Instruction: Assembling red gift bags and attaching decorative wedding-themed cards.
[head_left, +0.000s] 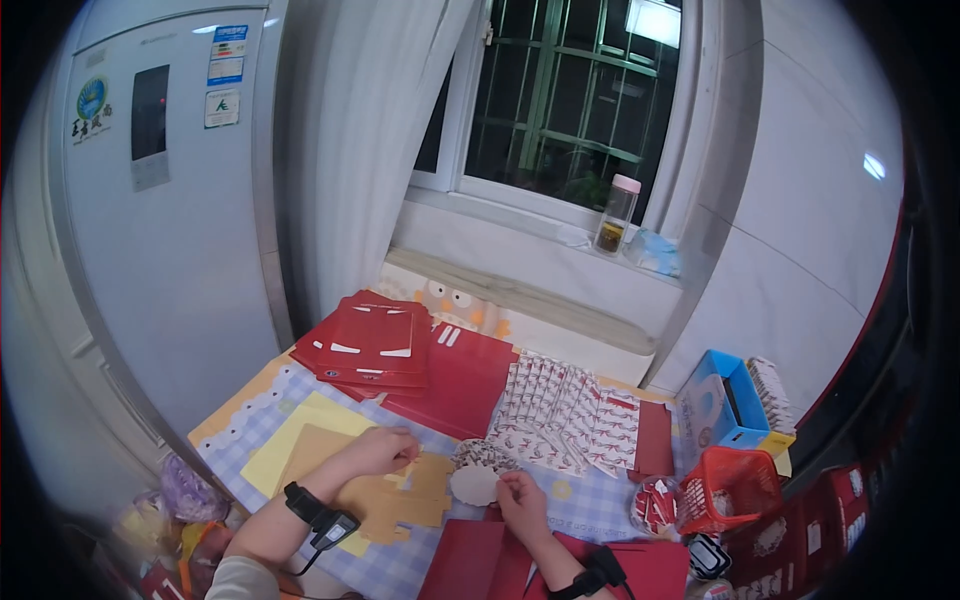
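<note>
My left hand (386, 450) is over the brown kraft paper pieces (427, 491), its fingers bent; whether it holds anything is hard to see. My right hand (523, 499) has thumb and fingertips at the right edge of a white scalloped paper disc (474, 486). Just behind that disc lies a stack of patterned scalloped discs (484, 452). Dark red card folders (469, 559) lie below my right hand. Under the kraft pieces is a yellow paper sheet (270, 457).
Red folders (375, 337) are stacked at the back left, beside patterned paper strips (551, 405). On the right stand a clear tub of red-and-white pieces (655, 506), a red plastic basket (731, 487) and a blue box (724, 397). A checked cloth (225, 442) covers the table.
</note>
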